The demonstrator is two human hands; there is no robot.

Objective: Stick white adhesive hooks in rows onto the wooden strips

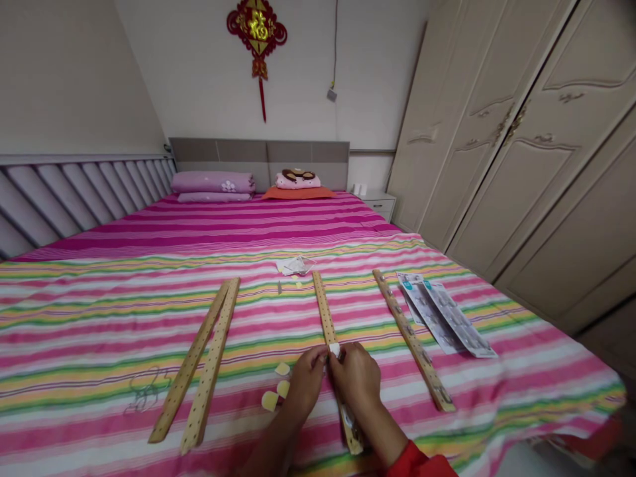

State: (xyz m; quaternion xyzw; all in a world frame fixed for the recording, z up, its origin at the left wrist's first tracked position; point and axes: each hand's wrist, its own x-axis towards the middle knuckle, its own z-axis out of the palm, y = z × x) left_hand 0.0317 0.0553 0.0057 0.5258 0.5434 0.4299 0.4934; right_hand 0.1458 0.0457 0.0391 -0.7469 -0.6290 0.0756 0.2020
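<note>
Over the middle wooden strip (pixel 324 311), which has rows of small holes, my two hands meet with fingertips almost touching. My right hand (pixel 358 374) is closed in a pinch on a small white piece (pixel 334 348) that shows between the fingers. My left hand (pixel 305 383) is also pinched, its fingertips at the white piece's left side; what they grip is hidden. Shiny metal shows on the strip's near end below my hands. Left of my left hand lie several pale yellow rounded pieces, one of them a rounded tab (pixel 269 401).
Two bare holed strips (pixel 211 371) lie to the left, near tangled thin strands (pixel 145 391). On the right are a strip with several metal fittings (pixel 410 338) and blister packs (pixel 447 318). Crumpled clear packaging (pixel 297 265) lies farther back on the striped cloth (pixel 99 344).
</note>
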